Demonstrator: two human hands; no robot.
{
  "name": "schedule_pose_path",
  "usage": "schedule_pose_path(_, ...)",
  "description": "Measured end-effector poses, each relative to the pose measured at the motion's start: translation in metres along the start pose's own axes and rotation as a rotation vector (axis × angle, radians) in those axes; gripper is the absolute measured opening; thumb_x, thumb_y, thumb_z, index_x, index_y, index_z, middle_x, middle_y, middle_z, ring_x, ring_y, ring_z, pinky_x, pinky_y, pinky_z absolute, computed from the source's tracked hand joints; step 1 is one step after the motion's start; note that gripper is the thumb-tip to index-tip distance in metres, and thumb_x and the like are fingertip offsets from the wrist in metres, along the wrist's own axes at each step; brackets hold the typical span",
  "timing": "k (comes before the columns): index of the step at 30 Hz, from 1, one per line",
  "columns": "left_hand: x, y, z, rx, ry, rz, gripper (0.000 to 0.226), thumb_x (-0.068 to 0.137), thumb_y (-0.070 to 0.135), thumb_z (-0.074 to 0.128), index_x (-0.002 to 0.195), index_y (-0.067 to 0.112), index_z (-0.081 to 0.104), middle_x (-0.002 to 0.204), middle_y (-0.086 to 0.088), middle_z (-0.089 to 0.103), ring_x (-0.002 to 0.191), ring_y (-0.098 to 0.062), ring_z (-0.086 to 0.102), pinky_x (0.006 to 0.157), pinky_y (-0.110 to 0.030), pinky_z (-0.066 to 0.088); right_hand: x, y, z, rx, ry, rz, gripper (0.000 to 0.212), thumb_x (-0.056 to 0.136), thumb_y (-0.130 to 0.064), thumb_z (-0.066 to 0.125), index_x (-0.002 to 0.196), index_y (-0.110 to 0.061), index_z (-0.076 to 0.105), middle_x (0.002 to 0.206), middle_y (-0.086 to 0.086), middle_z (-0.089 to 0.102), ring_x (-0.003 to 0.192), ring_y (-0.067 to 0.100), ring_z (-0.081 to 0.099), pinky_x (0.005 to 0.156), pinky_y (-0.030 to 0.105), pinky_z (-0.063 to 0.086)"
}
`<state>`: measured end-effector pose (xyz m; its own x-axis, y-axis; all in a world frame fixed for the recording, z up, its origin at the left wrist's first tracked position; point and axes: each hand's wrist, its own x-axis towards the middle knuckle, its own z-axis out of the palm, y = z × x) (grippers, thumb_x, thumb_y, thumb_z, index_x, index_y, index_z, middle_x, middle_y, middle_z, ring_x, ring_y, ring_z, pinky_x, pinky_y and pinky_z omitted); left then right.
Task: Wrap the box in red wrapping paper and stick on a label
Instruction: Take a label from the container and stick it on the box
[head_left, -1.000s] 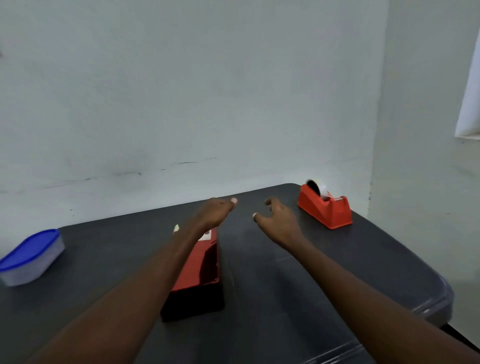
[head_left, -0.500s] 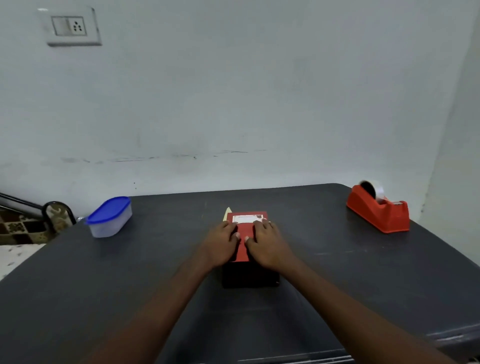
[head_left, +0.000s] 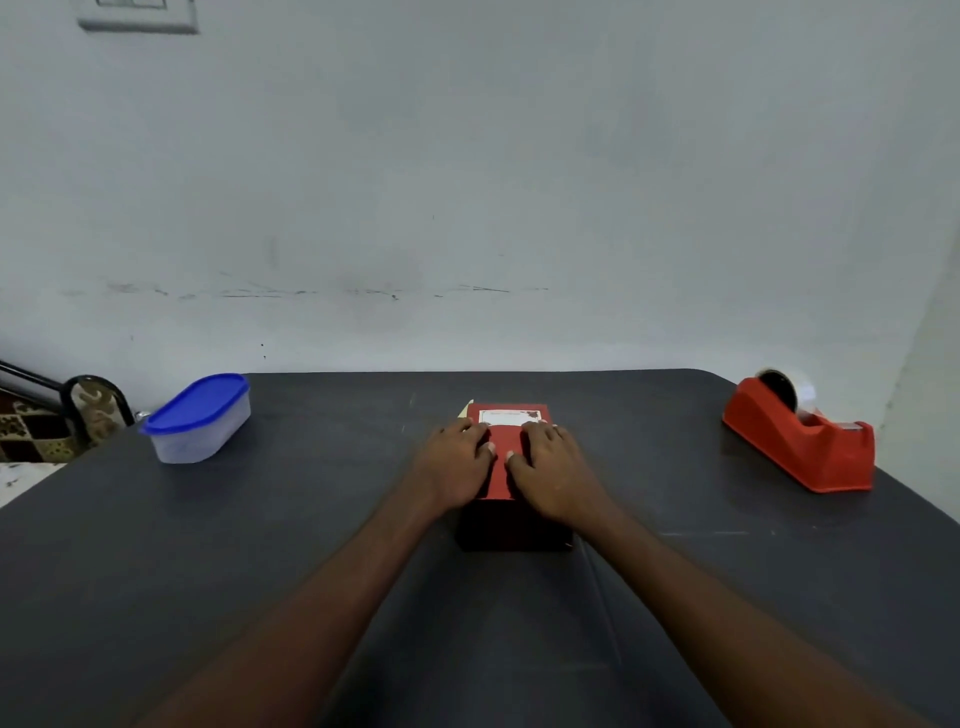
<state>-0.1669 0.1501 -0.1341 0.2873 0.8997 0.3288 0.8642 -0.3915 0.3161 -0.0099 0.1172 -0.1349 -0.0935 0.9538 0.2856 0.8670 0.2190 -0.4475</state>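
the red-wrapped box (head_left: 500, 470) sits at the centre of the frame on the dark grey table (head_left: 260, 545), its long side running away from the camera, its near end face dark in shadow. a white label (head_left: 510, 416) lies flat across the far end of its top face, and a small pale yellowish scrap (head_left: 465, 410) pokes out beside the far left corner of the box. both hands lie palm down on the top of the box, side by side, with a strip of red paper showing between them. the left hand (head_left: 457, 465) covers the left half of the top, its fingers stretched flat and close together, the tips reaching to just below the label's left end, the thumb angled inward toward the middle. the right hand (head_left: 550, 470) covers the right half in the same way, fingers flat and together, tips just touching or nearly touching the label's lower right edge; which one cannot be told. neither hand curls round anything; they press or rest on the paper. both forearms run down to the bottom of the frame. toward the left of the frame, well apart from the box, stands a clear oval container with a blue lid (head_left: 200, 415). toward the right edge sits a red tape dispenser (head_left: 800, 441) with a roll of clear tape on it. a pale wall (head_left: 467, 182) fills the upper frame, with a switch plate (head_left: 137, 15) at the upper left.
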Motion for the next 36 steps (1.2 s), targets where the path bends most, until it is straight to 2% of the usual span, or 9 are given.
schedule_pose_path(6, 0.051, -0.021, 0.016, -0.025, -0.013, -0.036, 0.044, 0.104, 0.034, 0.037, 0.142, 0.016, 0.049, 0.145, -0.005, 0.048, 0.132, -0.028, 0.045, 0.11, -0.044, 0.036, 0.051, 0.015, 0.008, -0.036, -0.004, -0.01, 0.052, 0.102, -0.036, 0.04, 0.145, -0.006, 0.038, 0.151, 0.012, 0.042, 0.137, 0.026, 0.035, 0.112, 0.04, 0.032)
schedule_pose_path(11, 0.105, -0.049, 0.034, -0.123, 0.03, -0.045, 0.045, 0.102, 0.033, 0.044, 0.143, 0.016, 0.049, 0.146, -0.003, 0.046, 0.133, -0.023, 0.044, 0.111, -0.039, 0.036, 0.105, 0.031, 0.023, -0.056, -0.005, -0.013, 0.052, 0.102, -0.038, 0.039, 0.144, -0.008, 0.038, 0.151, 0.01, 0.041, 0.138, 0.025, 0.033, 0.111, 0.04, 0.033)
schedule_pose_path(17, 0.152, -0.081, 0.051, -0.157, 0.039, -0.039, 0.048, 0.101, 0.04, 0.045, 0.145, 0.021, 0.047, 0.146, 0.001, 0.045, 0.132, -0.02, 0.046, 0.109, -0.043, 0.039, 0.16, 0.048, 0.041, -0.07, -0.004, -0.027, 0.052, 0.103, -0.041, 0.038, 0.145, -0.011, 0.036, 0.152, 0.007, 0.04, 0.14, 0.024, 0.031, 0.112, 0.043, 0.034)
schedule_pose_path(25, 0.182, -0.096, 0.042, -0.081, -0.092, -0.059, 0.054, 0.102, 0.04, 0.045, 0.15, 0.018, 0.039, 0.155, -0.004, 0.036, 0.138, -0.025, 0.04, 0.113, -0.044, 0.035, 0.192, 0.041, 0.039, -0.12, -0.088, 0.008, 0.07, 0.094, -0.051, 0.024, 0.151, -0.01, 0.029, 0.159, 0.011, 0.032, 0.148, 0.027, 0.023, 0.117, 0.05, 0.032)
schedule_pose_path(28, 0.186, -0.098, 0.031, -0.178, -0.113, -0.056, 0.051, 0.099, 0.033, 0.052, 0.147, 0.017, 0.044, 0.148, -0.003, 0.044, 0.133, -0.025, 0.046, 0.11, -0.046, 0.04, 0.198, 0.037, 0.029, -0.118, -0.175, 0.04, 0.065, 0.1, -0.048, 0.033, 0.152, -0.01, 0.028, 0.16, 0.01, 0.03, 0.148, 0.027, 0.022, 0.118, 0.049, 0.031)
schedule_pose_path(32, 0.196, -0.113, 0.013, -0.174, -0.031, -0.12, 0.045, 0.093, 0.006, 0.059, 0.137, 0.007, 0.054, 0.137, -0.012, 0.056, 0.124, -0.029, 0.053, 0.104, -0.034, 0.039, 0.21, 0.022, 0.011, -0.074, -0.211, 0.077, 0.064, 0.101, -0.043, 0.043, 0.152, -0.009, 0.028, 0.159, 0.011, 0.032, 0.147, 0.028, 0.023, 0.117, 0.048, 0.03)
schedule_pose_path(36, 0.213, -0.136, 0.013, -0.002, -0.246, -0.185, 0.055, 0.086, 0.01, 0.068, 0.139, 0.009, 0.052, 0.142, -0.014, 0.052, 0.126, -0.034, 0.05, 0.104, -0.037, 0.039, 0.221, 0.001, 0.004, -0.088, -0.241, 0.069, 0.068, 0.097, -0.038, 0.05, 0.153, -0.007, 0.028, 0.158, 0.012, 0.034, 0.147, 0.03, 0.025, 0.119, 0.047, 0.028)
